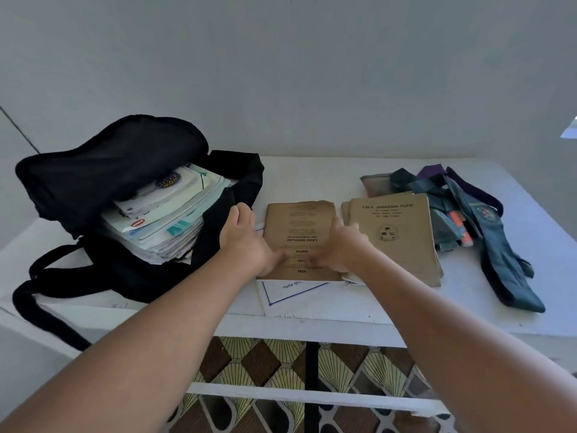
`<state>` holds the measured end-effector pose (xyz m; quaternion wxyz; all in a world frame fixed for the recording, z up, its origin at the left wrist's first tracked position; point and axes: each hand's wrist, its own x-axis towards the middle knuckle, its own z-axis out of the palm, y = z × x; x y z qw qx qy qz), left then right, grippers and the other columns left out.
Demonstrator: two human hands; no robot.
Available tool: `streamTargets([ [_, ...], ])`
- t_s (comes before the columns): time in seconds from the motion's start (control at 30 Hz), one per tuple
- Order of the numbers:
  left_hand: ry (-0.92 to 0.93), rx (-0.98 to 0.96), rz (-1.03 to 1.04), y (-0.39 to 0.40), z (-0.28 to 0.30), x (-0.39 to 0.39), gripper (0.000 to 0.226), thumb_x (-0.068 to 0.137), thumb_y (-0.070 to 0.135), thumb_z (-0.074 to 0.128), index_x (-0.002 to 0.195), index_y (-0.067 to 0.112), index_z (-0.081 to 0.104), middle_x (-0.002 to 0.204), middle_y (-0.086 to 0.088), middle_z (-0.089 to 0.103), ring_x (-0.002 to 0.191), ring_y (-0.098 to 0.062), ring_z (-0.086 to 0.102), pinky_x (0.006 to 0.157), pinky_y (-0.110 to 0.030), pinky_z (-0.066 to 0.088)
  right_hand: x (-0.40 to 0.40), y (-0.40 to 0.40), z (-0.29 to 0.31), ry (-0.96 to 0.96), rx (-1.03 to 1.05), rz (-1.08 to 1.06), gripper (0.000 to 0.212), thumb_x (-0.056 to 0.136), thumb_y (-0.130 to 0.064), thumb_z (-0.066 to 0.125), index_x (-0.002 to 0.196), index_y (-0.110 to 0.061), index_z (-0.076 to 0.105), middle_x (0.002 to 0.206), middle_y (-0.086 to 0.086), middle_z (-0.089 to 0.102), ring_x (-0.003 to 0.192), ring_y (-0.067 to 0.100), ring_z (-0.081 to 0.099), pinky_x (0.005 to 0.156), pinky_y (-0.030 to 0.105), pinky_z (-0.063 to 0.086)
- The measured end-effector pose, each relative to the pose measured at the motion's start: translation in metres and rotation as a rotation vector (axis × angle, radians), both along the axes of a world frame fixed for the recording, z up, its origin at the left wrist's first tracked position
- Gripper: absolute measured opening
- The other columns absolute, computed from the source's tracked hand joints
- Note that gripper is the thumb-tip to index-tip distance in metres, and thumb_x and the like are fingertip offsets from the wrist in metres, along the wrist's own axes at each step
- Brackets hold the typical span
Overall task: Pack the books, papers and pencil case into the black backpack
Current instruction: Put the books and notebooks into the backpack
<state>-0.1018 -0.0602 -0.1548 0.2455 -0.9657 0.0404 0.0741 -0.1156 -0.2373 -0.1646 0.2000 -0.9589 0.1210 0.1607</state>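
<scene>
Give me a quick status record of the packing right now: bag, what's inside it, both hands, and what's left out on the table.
backpack: black backpack, open, lying on the left of the white table
inside: stack of books and papers
left hand: left hand grips the left edge of the brown exercise book
right hand: right hand grips that book's right edge
still out: second brown book, white sheet under the held book, pencil case, ties
</scene>
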Motion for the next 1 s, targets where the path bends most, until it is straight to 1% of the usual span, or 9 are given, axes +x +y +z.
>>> streamTargets([
  [0.2,-0.002,-0.154,0.032,-0.003,-0.003,0.005,0.111,0.074,0.097,0.032,0.146,0.015,0.052,0.138,-0.014,0.033,0.135,-0.037,0.013,0.121,-0.048,0.003,0.001,-0.01,-0.004,-0.002,0.117,0.007,0.122,0.066,-0.039,0.097,0.157,-0.016,0.02,0.148,0.012,0.038,0.136,0.04,0.043,0.111,0.052,0.044],
  [0.37,-0.028,-0.488,0.143,-0.019,0.011,0.007,0.089,0.085,0.073,0.057,0.14,0.005,0.044,0.136,-0.015,0.038,0.135,-0.035,0.021,0.115,-0.041,0.02,0.001,-0.027,-0.003,-0.012,0.304,-0.032,0.122,0.071,-0.026,0.095,0.161,-0.01,0.014,0.152,0.012,0.043,0.134,0.031,0.048,0.105,0.042,0.047],
  [0.47,-0.045,-1.054,0.292,-0.034,0.023,0.013,0.066,0.091,0.034,0.067,0.138,0.003,0.032,0.124,-0.01,0.046,0.123,-0.031,0.043,0.092,-0.035,0.044,0.002,-0.032,-0.002,-0.012,0.44,-0.093,0.098,0.078,-0.028,0.09,0.153,-0.013,0.029,0.13,0.007,0.059,0.098,0.016,0.061,0.073,0.03,0.053],
  [0.53,0.009,-1.404,0.335,-0.041,0.031,0.018,0.055,0.09,0.018,0.069,0.131,0.004,0.036,0.115,-0.011,0.056,0.103,-0.025,0.058,0.068,-0.031,0.046,0.003,-0.033,-0.007,-0.039,0.542,-0.132,0.089,0.067,-0.039,0.089,0.141,-0.017,0.045,0.122,0.003,0.066,0.096,0.017,0.067,0.077,0.036,0.061],
  [0.67,0.025,-1.624,0.23,-0.04,0.056,0.02,0.028,0.083,0.008,0.079,0.103,0.013,0.06,0.104,-0.009,0.071,0.095,-0.027,0.071,0.08,-0.041,0.061,0.009,-0.045,-0.007,0.032,0.953,-0.379,0.043,0.083,-0.024,0.069,0.125,-0.02,0.062,0.119,0.01,0.071,0.107,0.027,0.071,0.096,0.041,0.059],
  [0.77,0.095,-1.748,0.047,-0.034,0.083,0.014,0.023,0.086,0.001,0.076,0.105,0.014,0.069,0.098,-0.008,0.078,0.091,-0.027,0.076,0.087,-0.052,0.061,0.008,-0.059,0.002,0.05,1.319,-0.606,0.025,0.093,-0.024,0.051,0.111,-0.013,0.064,0.077,0.005,0.06,0.069,0.018,0.061,0.07,0.026,0.052],
  [0.87,0.211,-1.665,-0.335,-0.031,0.113,0.005,0.031,0.091,0.0,0.07,0.118,0.013,0.068,0.11,-0.011,0.075,0.102,-0.022,0.073,0.094,-0.042,0.058,-0.005,-0.076,0.013,0.147,1.615,-0.563,0.064,0.096,-0.064,0.041,0.131,-0.013,0.058,0.075,0.004,0.054,0.058,0.014,0.046,0.054,0.023,0.035],
  [0.93,0.327,-1.622,-0.538,-0.032,0.121,0.001,0.025,0.089,0.005,0.074,0.11,0.018,0.072,0.123,-0.014,0.068,0.115,-0.018,0.064,0.099,-0.039,0.05,-0.013,-0.088,0.021,0.196,1.816,-0.394,0.097,0.085,-0.082,0.038,0.144,-0.007,0.053,0.1,0.011,0.068,0.067,0.017,0.062,0.055,0.023,0.049],
  [1.0,0.187,-1.448,-0.67,-0.035,0.112,0.004,0.02,0.086,0.02,0.082,0.095,0.036,0.077,0.149,0.002,0.051,0.142,-0.01,0.039,0.115,-0.034,0.033,-0.021,-0.103,0.027,0.161,1.905,-0.323,0.117,0.076,-0.096,0.04,0.145,-0.003,0.056,0.128,0.018,0.068,0.081,0.024,0.073,0.064,0.029,0.06],
])
